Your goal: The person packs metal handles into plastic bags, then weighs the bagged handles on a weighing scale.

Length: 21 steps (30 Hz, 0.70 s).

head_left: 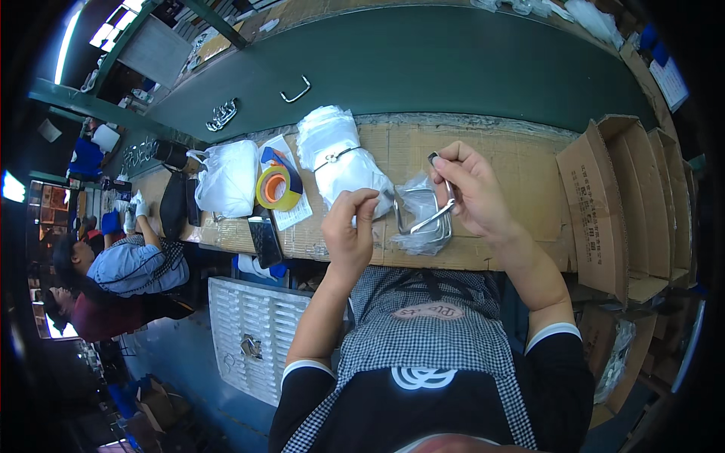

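A chrome U-shaped pull handle (433,220) is held up over the cardboard-covered bench. My right hand (477,190) is closed, pinching one end between thumb and fingers. At the other end, the fingertips of my left hand (350,229) are pinched together. Below and behind it, a clear plastic bag (423,243) lies crumpled with more chrome bars in or on it; how many I cannot make out. Just beyond my left hand rests a bundle of white plastic bags (343,172), tied round with a dark band.
Yellow tape (285,198), a phone (264,240) and a white plastic bag (229,181) lie at the left. Open cardboard boxes (593,211) stand at the right. Beyond, the green belt (423,68) carries a single handle (297,90) and a handle cluster (223,115). Co-workers (128,268) are far left.
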### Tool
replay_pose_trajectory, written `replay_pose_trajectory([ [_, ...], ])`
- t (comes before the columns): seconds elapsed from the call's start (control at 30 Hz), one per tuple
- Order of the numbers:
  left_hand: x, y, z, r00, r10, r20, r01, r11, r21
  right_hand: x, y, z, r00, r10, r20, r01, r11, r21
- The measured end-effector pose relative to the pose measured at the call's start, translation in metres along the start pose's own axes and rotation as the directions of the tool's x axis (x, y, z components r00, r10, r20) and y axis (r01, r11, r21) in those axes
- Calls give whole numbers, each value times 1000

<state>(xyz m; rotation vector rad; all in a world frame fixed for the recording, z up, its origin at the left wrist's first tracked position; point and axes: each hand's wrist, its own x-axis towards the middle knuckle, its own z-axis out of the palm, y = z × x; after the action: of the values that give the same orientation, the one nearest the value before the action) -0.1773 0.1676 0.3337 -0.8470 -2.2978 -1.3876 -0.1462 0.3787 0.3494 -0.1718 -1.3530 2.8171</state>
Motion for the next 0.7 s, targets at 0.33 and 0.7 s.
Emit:
replay_pose_trajectory([
  [0.33,-7,34,-2,976,100,196,-50,969,-244,-13,31,21,940,-317,-127,290,937,-193],
  [0.7,-35,10,7,954,261,146,-276,957,89,-40,58,-20,354,-462,814,771,-350,-533],
])
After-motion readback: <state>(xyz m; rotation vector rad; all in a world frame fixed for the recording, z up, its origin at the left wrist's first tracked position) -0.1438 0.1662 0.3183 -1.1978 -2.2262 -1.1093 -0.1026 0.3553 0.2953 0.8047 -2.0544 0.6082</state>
